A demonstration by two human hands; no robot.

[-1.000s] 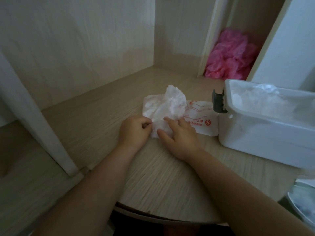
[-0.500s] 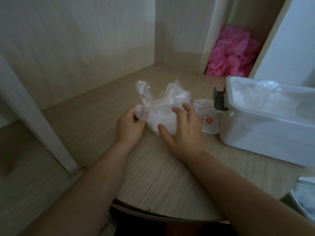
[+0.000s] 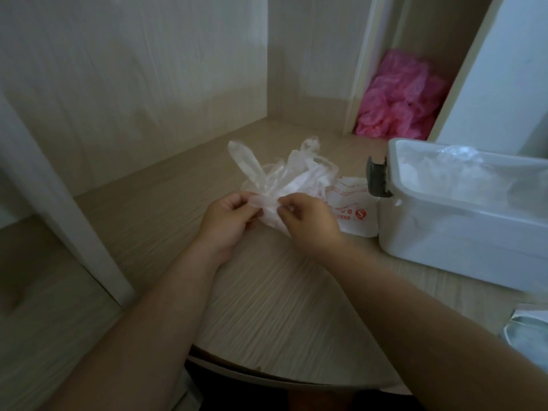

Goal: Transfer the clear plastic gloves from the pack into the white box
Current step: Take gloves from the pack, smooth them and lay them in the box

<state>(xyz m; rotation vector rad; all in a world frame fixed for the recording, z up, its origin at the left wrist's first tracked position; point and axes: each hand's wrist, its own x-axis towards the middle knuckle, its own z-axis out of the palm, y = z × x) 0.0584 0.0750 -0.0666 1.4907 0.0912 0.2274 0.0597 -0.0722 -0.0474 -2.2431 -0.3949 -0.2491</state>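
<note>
A crumpled bunch of clear plastic gloves (image 3: 284,176) stands up from the middle of the wooden desk, its thin fingers sticking upward. My left hand (image 3: 228,218) pinches its left lower edge, and my right hand (image 3: 308,222) pinches it just to the right. Under and right of my right hand lies the flat white pack (image 3: 353,209) with red print. The white box (image 3: 462,232) stands open at the right, with more clear gloves (image 3: 462,170) inside and a grey latch (image 3: 377,179) on its left end.
A heap of pink plastic (image 3: 400,96) fills a narrow recess at the back right. Wooden walls close the desk at the left and back. A white post (image 3: 62,221) stands at the left. The desk's curved front edge (image 3: 267,375) is near me.
Both hands have lifted the glove bunch off the pack and drawn it up and apart; its fingers now stand higher. My right hand went from lying on the bunch to pinching it.
</note>
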